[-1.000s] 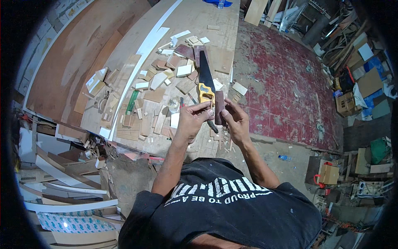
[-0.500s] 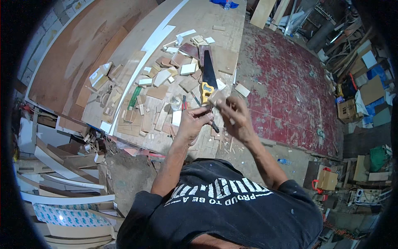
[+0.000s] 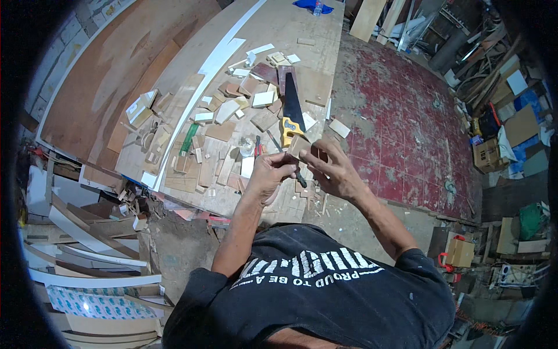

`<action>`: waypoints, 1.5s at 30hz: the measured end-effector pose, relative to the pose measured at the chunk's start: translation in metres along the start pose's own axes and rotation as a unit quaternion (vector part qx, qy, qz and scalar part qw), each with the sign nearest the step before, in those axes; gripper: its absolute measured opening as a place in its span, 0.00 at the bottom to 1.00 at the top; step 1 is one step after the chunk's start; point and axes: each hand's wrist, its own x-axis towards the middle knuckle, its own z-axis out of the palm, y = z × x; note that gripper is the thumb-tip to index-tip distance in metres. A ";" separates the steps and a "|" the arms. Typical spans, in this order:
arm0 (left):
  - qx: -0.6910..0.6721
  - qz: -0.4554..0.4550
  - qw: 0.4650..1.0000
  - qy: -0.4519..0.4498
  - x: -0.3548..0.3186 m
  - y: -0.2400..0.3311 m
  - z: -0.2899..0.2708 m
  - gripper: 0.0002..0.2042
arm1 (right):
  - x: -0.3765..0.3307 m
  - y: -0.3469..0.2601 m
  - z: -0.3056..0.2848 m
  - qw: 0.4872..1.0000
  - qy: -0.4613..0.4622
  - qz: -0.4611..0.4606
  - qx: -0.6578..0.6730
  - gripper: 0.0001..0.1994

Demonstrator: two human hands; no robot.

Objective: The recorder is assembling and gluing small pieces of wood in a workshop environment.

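Note:
My left hand [image 3: 269, 176] is closed, thumb and forefinger pinching the near-left edge of a small tan wood block [image 3: 297, 146]. From the other side my right hand [image 3: 336, 173] has its thumb and bent fingers on the same block, which is held above the table's near edge. Just beyond it lies a handsaw [image 3: 292, 110] with a black blade and a yellow handle, the blade pointing away. A dark-tipped slim tool [image 3: 301, 179] lies below my hands, partly hidden by them. Red-and-black pliers-like handles [image 3: 258, 145] rest left of the saw grip.
Many wood offcuts [image 3: 226, 110] cover the wooden table [image 3: 279, 29]. A green tool or strip [image 3: 189, 138] and a clear jar-like thing [image 3: 247, 146] lie among them. A long white strip [image 3: 218, 58] runs along the table's left. Red tiled floor [image 3: 401, 128] spreads to the right.
My right hand, blurred before, has drawn slightly nearer and slowed. The wood block now shows clearly between both hands. My left hand has barely moved.

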 end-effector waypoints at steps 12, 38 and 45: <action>-0.080 -0.033 0.996 0.025 -0.006 0.012 0.012 0.13 | 0.011 0.043 -0.016 0.996 0.037 0.062 -0.051 0.24; -0.111 -0.065 0.992 0.001 -0.004 0.006 0.002 0.15 | 0.010 0.008 -0.008 0.998 -0.010 -0.053 0.024 0.25; -0.146 -0.065 0.987 -0.001 -0.006 0.010 0.003 0.17 | 0.012 0.029 -0.002 0.998 0.011 -0.058 0.013 0.27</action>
